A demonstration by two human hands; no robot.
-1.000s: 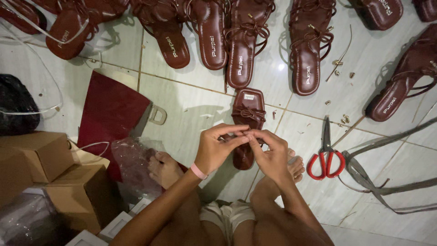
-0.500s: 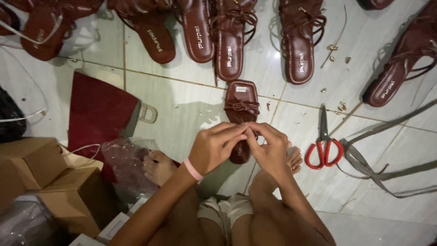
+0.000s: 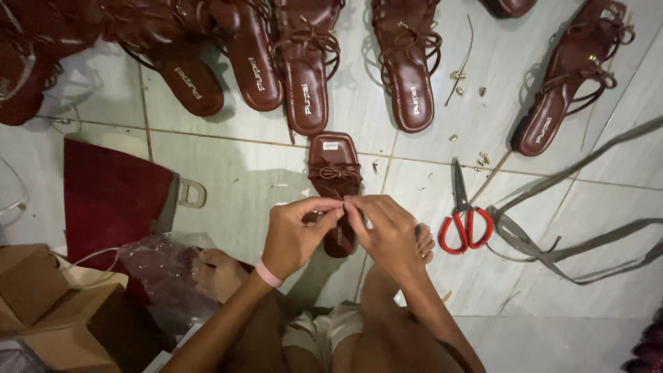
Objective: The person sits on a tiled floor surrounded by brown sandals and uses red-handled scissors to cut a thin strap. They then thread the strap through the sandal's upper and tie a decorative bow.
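Observation:
A dark brown strappy sandal (image 3: pixel 333 166) lies on the white tiled floor right in front of me, toe pointing away. My left hand (image 3: pixel 295 235) and my right hand (image 3: pixel 383 231) meet above its heel end, fingertips pinched together on a thin brown strap of that sandal. The heel part is hidden under my hands. A pink band circles my left wrist. My bare foot shows just right of my right hand.
Several matching brown sandals (image 3: pixel 307 65) lie in a row at the top. Red-handled scissors (image 3: pixel 464 214) and grey straps (image 3: pixel 580 235) rest at right. A dark red bag (image 3: pixel 110 200), crumpled plastic (image 3: pixel 162 266) and cardboard boxes (image 3: pixel 48 311) sit at left. Small metal bits (image 3: pixel 476 160) dot the tiles.
The view has drifted so the row of sandals sits higher in frame. My hands stay pinched together over the sandal with only small finger movement.

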